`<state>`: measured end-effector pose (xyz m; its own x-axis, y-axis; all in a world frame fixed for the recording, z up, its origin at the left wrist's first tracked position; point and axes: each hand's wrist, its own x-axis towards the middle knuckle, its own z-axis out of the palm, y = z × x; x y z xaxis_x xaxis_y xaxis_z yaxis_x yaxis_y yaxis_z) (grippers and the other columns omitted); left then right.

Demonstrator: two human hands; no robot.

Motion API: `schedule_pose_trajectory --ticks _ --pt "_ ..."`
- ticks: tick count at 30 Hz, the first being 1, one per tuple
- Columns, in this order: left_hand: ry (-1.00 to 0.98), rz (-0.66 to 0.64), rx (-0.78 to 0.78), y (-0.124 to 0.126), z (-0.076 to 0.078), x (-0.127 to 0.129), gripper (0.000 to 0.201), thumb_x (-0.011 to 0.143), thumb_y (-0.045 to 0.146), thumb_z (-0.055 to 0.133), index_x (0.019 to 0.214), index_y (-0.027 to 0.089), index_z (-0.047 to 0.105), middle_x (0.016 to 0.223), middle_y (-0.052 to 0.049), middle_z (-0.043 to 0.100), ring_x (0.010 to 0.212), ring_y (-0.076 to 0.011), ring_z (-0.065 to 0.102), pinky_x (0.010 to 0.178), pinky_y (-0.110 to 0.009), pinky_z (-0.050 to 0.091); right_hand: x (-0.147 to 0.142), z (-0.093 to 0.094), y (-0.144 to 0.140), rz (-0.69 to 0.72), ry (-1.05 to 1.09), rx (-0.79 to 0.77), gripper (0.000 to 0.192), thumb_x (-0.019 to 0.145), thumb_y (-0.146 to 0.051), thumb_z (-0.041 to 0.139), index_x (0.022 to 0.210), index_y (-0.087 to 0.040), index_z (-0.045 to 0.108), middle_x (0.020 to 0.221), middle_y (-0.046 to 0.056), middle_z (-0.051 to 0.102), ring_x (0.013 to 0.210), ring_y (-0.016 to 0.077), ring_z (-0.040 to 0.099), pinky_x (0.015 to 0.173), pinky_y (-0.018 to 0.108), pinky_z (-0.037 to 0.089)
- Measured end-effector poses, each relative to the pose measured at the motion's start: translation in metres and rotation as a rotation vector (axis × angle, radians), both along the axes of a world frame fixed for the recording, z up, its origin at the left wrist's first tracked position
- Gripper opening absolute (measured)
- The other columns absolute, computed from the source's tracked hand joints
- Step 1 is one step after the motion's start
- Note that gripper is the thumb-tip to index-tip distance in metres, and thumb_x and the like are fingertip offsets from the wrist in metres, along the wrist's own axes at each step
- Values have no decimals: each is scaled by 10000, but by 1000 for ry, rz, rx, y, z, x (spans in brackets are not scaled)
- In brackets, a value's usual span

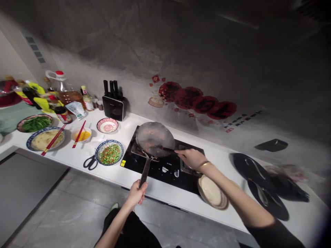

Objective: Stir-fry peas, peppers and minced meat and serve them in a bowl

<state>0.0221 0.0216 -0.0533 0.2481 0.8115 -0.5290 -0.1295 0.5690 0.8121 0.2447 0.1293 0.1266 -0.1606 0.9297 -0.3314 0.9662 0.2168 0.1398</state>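
Observation:
A dark wok sits over the left burner of the black cooktop, with small brownish pieces of food and steam inside. My left hand is wrapped round the wok's long handle, near its end. In my right hand is a dark-handled spatula, its far end down in the wok among the food. Steam and blur hide the exact shape of that end. A blue-rimmed bowl of diced green and orange vegetables stands left of the cooktop, beside black scissors.
Further left are a bowl of beaten egg, a bowl of noodles, a plate of chopped greens and several bottles. Behind stands a knife block. Under my right forearm is a bowl of pale dough; dark pan lids lie right.

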Motion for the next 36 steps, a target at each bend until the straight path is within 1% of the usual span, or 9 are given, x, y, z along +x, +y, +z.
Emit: schedule_pose_trajectory --ticks 3,6,12,15,21,24,27,32,36 --pt "8 -5 -9 1 0 0 439 653 587 559 713 213 338 476 117 391 270 -23 312 248 -155 204 -21 -31 23 -149 0 109 429 906 -299 286 1289 -254 475 1055 97 666 943 222 626 797 337 463" --pt "4 -6 -11 1 1 0 449 647 600 558 710 215 335 471 119 387 268 -24 313 248 -154 200 -25 -38 42 -238 8 86 432 901 -265 300 1290 -197 477 1066 126 657 970 223 616 807 321 457" --pt "-6 -6 -9 1 -1 1 437 656 585 562 703 215 334 474 112 404 269 -27 325 249 -155 200 11 15 12 -115 69 -30 380 867 -269 365 1161 -259 605 1148 15 629 1061 179 568 894 248 413" --pt "-9 -8 -13 2 -1 0 434 659 580 564 699 215 332 470 111 404 268 -28 327 252 -156 199 11 23 -9 -70 15 -82 362 858 -298 390 1142 -307 614 1108 5 649 1011 204 596 865 293 438" --pt "-5 -13 -7 2 2 0 451 658 602 554 709 217 325 462 115 399 264 -30 331 257 -160 205 -35 -31 28 -166 -9 130 446 913 -306 272 1320 -229 436 1057 117 661 950 230 620 798 336 455" --pt "3 -15 -18 3 4 0 472 641 623 557 705 220 320 462 116 395 269 -34 339 254 -161 208 -49 -41 57 -157 10 104 441 910 -290 277 1316 -233 441 1103 100 644 988 206 604 828 306 439" --pt "2 -14 -18 3 3 0 484 630 633 560 699 220 316 462 116 392 271 -33 340 253 -159 204 -41 -25 59 -123 3 55 403 880 -263 341 1227 -255 547 1131 66 636 1011 198 591 854 286 423" --pt "-11 -24 -5 3 -3 -1 457 656 612 553 711 214 335 475 113 395 268 -29 343 262 -157 208 -6 22 21 -69 -106 -27 395 852 -270 367 1170 -253 601 1138 56 633 1022 213 585 856 295 422" --pt "-6 -42 1 3 -1 -2 427 676 590 545 737 207 365 484 110 401 272 -31 347 264 -160 208 -4 20 5 -29 -132 -80 404 843 -263 379 1196 -286 575 1153 32 626 1041 207 575 878 303 414"
